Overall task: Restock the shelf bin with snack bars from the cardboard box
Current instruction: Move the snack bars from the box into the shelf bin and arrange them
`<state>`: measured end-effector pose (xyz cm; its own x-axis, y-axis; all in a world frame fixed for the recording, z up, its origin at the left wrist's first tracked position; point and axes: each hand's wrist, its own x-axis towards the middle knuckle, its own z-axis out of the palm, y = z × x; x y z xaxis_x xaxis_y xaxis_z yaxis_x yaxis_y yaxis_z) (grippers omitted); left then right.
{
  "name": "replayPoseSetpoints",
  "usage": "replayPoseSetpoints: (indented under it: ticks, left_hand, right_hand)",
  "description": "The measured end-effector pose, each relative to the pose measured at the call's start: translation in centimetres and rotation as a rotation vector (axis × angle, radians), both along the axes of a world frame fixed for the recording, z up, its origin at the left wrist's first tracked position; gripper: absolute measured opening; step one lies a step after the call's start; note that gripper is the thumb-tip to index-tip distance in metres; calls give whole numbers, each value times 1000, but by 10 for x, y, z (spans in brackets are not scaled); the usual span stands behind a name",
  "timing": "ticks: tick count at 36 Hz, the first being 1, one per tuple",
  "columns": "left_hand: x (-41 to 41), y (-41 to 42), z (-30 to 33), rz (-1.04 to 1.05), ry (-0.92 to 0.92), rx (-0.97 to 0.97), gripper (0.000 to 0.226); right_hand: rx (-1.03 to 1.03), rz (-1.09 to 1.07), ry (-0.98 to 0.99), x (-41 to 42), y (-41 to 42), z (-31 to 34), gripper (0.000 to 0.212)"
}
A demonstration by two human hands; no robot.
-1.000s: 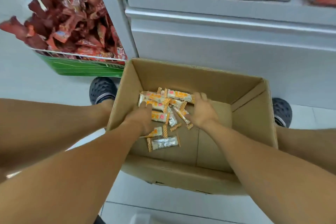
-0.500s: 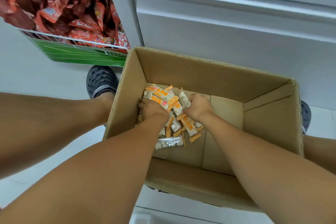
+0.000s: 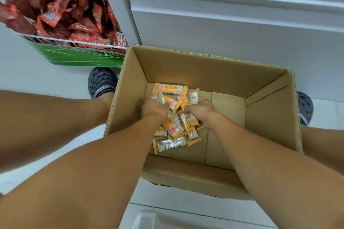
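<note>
An open cardboard box (image 3: 270, 113) stands on the floor between my feet. A heap of snack bars (image 3: 172, 89) in white wrappers with orange checked ends lies on its bottom, left of centre. Both hands are down inside the box, pressed against the heap from either side. My left hand (image 3: 153, 109) curls its fingers around several bars at the left. Opposite it, my right hand (image 3: 200, 109) closes on bars at the right. A few loose bars (image 3: 170, 144) lie nearer to me, below the hands. The shelf bin is out of view.
A wire basket with a green front (image 3: 78, 57), full of red snack packets (image 3: 61, 11), stands at the upper left. A grey shelf base (image 3: 232, 24) rises behind the box. My dark clogs (image 3: 101, 82) flank the box on white floor tiles.
Both hands have drawn closer together and gathered the bars into a tighter heap. The view has tilted down, so the shelf above has left the frame.
</note>
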<state>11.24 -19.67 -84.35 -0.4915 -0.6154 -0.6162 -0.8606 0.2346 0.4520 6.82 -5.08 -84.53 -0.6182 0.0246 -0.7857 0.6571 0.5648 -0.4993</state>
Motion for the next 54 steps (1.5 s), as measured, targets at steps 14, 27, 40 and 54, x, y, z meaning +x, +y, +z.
replayPoseSetpoints:
  ticks: [14, 27, 40, 54]
  left_hand:
    - [-4, 35, 62, 117, 223, 1032, 54]
    - [-14, 46, 144, -22, 505, 738, 31]
    - [-15, 55, 206, -376, 565, 695, 101]
    - [-19, 17, 304, -840, 321, 575, 96]
  right_hand:
    - [-534, 110, -221, 4, 72, 70, 35]
    - [-73, 315, 329, -9, 48, 178, 57]
    - [-455, 2, 326, -2, 42, 241, 53]
    - [-275, 355, 140, -14, 78, 346, 94]
